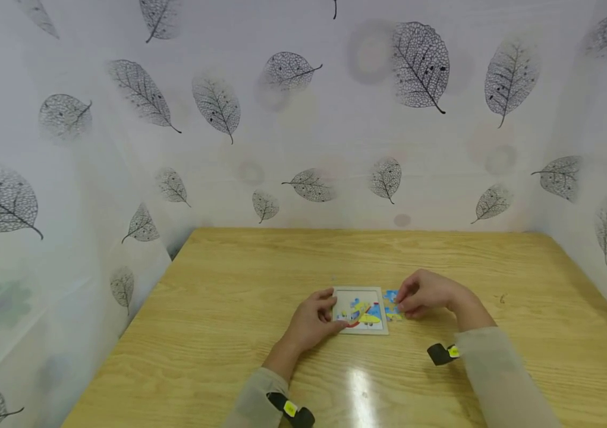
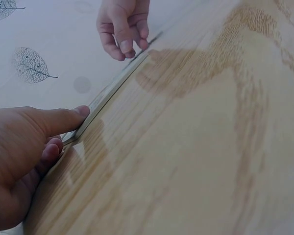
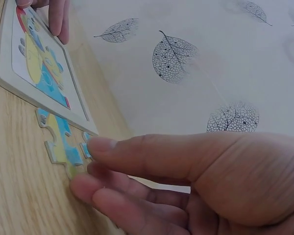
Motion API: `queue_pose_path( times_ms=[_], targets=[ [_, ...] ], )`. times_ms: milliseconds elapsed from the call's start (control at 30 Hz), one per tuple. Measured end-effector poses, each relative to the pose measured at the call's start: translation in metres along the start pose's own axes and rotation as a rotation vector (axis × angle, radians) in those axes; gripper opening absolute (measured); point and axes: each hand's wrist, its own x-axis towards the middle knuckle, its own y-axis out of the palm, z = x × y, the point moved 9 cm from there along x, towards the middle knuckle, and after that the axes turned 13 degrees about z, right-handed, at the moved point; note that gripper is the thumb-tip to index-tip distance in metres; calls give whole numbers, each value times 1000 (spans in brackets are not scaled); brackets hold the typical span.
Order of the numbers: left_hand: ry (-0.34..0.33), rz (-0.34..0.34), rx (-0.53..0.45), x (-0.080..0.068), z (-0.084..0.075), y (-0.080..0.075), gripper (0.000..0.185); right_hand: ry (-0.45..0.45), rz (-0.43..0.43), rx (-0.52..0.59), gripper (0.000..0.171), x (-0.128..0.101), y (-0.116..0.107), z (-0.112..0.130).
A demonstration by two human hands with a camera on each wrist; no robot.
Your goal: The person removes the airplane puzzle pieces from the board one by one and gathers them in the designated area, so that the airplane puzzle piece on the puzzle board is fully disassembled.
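Head view, yellow-blue puzzle (image 1: 361, 311), left hand (image 1: 310, 320) pinching it, right hand (image 1: 431, 292), hold unclear

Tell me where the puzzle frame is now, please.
In the head view, right of the picture's centre, the puzzle frame lies on the table between the left hand, which holds its left side, and puzzle pieces beside its right edge.

The light in my head view is soft, even and slightly grey, its source out of sight. A white glare streak (image 1: 361, 395) burns on the glossy tabletop (image 1: 217, 333) near 6 o'clock, and a faint shadow lies beside my right sleeve (image 1: 503, 368). My left wrist view is hazy; in the dimmer right, my right hand (image 3: 206, 181) looks slightly soft.
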Motion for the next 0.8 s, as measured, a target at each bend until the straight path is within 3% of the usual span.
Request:
queue_pose_path(
  times_ms=[333, 600, 800],
  targets=[
    [-3, 2, 2, 0, 0, -1, 63, -71, -26, -8, 28, 7, 2, 13],
    [-12, -7, 7, 0, 1, -4, 63, -168, 15, -19, 32, 29, 25, 30],
    [8, -5, 29, 1, 0, -2, 65, -185, 31, -74, 36, 36, 42, 38]
  ],
)
